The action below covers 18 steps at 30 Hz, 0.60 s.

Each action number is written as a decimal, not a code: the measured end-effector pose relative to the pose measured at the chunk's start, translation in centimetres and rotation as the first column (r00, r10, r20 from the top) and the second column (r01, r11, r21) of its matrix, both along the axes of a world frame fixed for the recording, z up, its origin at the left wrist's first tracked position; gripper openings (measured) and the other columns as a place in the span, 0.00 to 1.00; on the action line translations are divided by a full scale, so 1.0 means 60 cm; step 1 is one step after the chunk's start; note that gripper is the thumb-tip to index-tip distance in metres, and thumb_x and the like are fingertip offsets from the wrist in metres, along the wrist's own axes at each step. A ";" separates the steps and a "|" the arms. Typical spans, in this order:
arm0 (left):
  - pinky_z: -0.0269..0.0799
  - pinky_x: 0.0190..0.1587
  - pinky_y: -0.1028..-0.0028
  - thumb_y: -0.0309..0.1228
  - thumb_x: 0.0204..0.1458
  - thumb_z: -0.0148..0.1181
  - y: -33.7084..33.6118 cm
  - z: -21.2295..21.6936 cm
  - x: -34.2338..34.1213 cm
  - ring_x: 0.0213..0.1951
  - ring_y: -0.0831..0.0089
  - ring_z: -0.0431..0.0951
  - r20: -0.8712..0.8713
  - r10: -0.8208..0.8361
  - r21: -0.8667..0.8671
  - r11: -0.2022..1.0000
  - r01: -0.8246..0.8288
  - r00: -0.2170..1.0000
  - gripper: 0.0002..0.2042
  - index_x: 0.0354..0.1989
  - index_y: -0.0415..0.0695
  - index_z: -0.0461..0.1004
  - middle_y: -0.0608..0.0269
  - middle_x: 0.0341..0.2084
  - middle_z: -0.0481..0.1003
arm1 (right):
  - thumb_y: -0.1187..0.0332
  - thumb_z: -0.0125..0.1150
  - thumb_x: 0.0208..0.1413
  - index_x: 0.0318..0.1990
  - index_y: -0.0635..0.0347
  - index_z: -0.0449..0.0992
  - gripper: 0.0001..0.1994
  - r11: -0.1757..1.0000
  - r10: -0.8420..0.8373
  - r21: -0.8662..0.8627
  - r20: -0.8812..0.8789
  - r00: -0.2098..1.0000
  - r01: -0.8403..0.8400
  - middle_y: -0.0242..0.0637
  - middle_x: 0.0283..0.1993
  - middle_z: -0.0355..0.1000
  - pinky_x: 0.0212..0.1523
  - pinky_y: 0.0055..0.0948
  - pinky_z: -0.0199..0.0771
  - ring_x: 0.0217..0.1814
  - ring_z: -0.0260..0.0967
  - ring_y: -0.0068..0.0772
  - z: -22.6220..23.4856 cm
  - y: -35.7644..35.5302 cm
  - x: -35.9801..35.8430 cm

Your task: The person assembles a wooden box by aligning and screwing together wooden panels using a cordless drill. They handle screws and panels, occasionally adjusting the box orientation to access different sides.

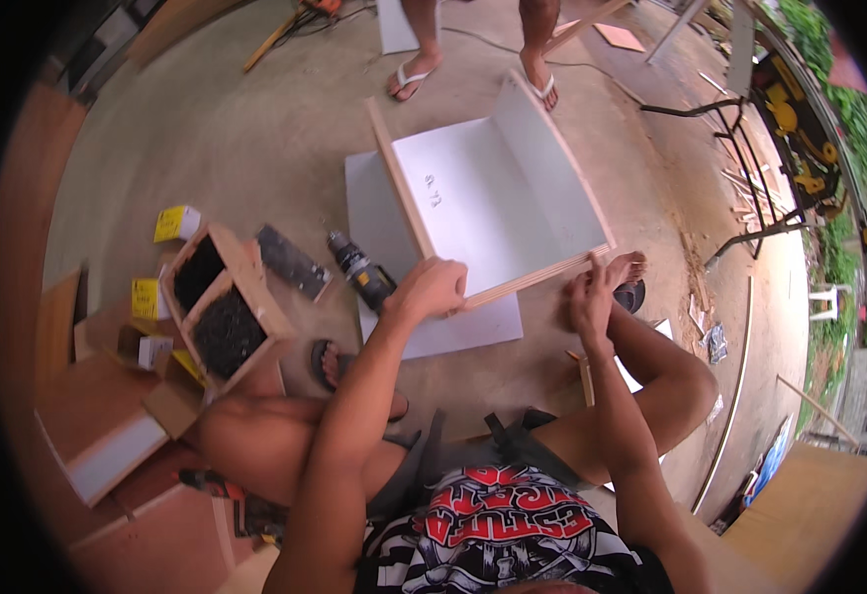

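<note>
A plywood box with white inner faces (483,208) stands on the floor in front of me, with handwritten marks on its white base. My left hand (430,289) is closed over its near left corner. At the near right corner, my right hand (592,294) has its fingers bent around the edge. A loose white panel (463,335) lies flat beneath the box and sticks out on the left and near sides. Just left of my left hand, a black cordless drill (358,269) lies on its side, its bit pointing away from me.
A two-part wooden tray (271,302) of black screws sits at left, beside a dark flat block (293,261) and small yellow-and-white boxes (176,224). Another person's feet in white flip-flops (416,75) stand beyond the box. A metal-legged stand (740,148) is at right.
</note>
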<state>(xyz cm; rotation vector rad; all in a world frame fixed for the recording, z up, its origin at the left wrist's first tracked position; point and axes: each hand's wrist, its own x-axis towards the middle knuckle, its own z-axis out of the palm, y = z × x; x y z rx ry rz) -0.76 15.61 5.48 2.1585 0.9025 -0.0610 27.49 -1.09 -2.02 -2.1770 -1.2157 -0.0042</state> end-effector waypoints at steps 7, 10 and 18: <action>0.75 0.33 0.61 0.36 0.57 0.66 -0.062 -0.063 -0.008 0.29 0.58 0.80 0.526 0.541 -0.078 0.799 -0.596 0.656 0.12 0.37 0.39 0.75 0.54 0.27 0.78 | 0.63 0.57 0.62 0.64 0.69 0.64 0.26 0.992 -0.111 0.051 -0.118 0.987 0.117 0.72 0.65 0.54 0.69 0.54 0.54 0.70 0.51 0.68 -0.015 0.014 0.037; 0.71 0.41 0.62 0.35 0.66 0.55 -0.117 -0.119 -0.004 0.37 0.61 0.75 0.608 0.672 -0.157 0.624 -0.765 0.423 0.11 0.43 0.38 0.70 0.53 0.36 0.72 | 0.55 0.59 0.62 0.65 0.76 0.61 0.34 0.967 -0.239 0.036 -0.220 0.946 0.252 0.78 0.69 0.48 0.74 0.54 0.46 0.75 0.44 0.71 -0.021 0.035 0.050; 0.72 0.43 0.57 0.30 0.58 0.59 -0.244 -0.312 -0.044 0.43 0.58 0.74 0.288 0.727 0.024 0.645 -0.764 0.623 0.16 0.52 0.40 0.66 0.55 0.43 0.68 | 0.48 0.55 0.64 0.68 0.76 0.59 0.38 0.964 -0.266 -0.082 -0.238 0.934 0.254 0.70 0.65 0.60 0.72 0.49 0.53 0.71 0.55 0.66 -0.023 0.038 0.052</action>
